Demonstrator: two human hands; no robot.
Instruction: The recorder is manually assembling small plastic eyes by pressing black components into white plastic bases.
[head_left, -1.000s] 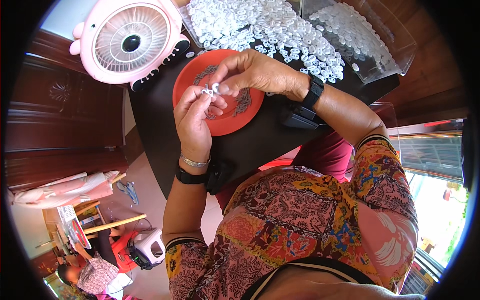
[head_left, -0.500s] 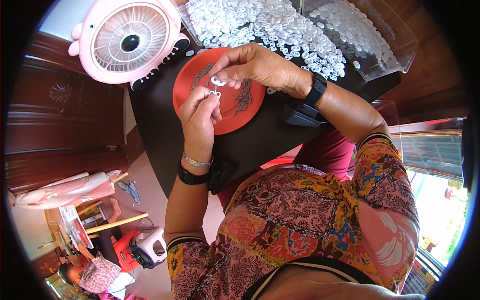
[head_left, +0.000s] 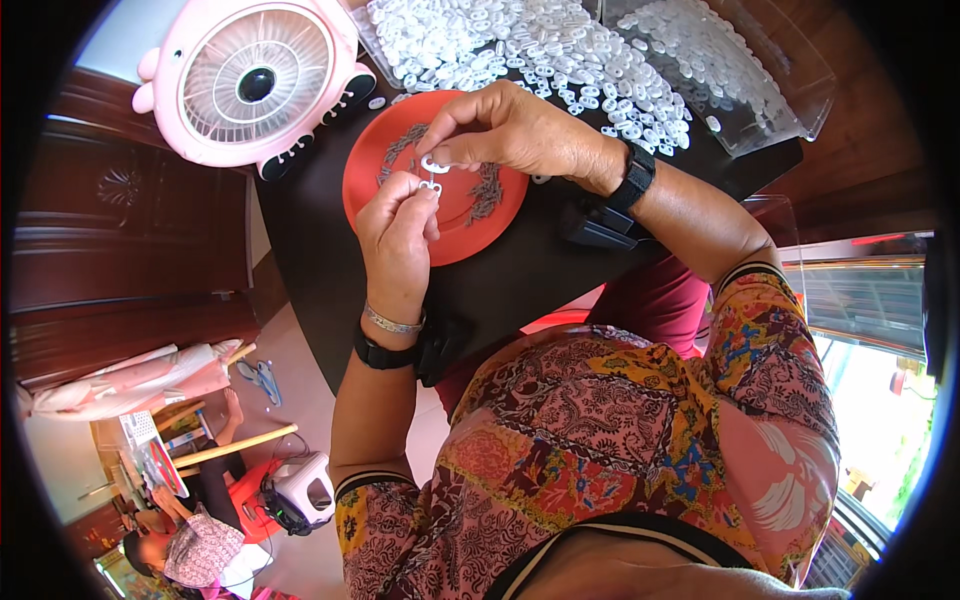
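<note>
Over an orange-red round plate (head_left: 455, 247), both my hands are pinching small white plastic pieces. My left hand (head_left: 398, 225) grips a little white piece with holes (head_left: 431, 187) between thumb and index finger. Just above it, my right hand (head_left: 515, 130) pinches a white oval piece (head_left: 434, 164) with thumb and fingertips. A thin grey pin (head_left: 432, 176) shows between the two pieces; whether it joins both is too small to tell. On the plate lie many small grey pins or screws (head_left: 487, 196), partly hidden by my hands.
A large heap of white oval pieces (head_left: 480, 45) covers the back of the dark table (head_left: 310, 270). At back right, a clear plastic bin (head_left: 760, 120) holds more. A pink animal-shaped fan (head_left: 255, 85) stands at back left. Another person (head_left: 200, 545) sits at lower left.
The view has shifted very slightly. Both hands keep their pinches over the plate, and the two white pieces stay close together.
</note>
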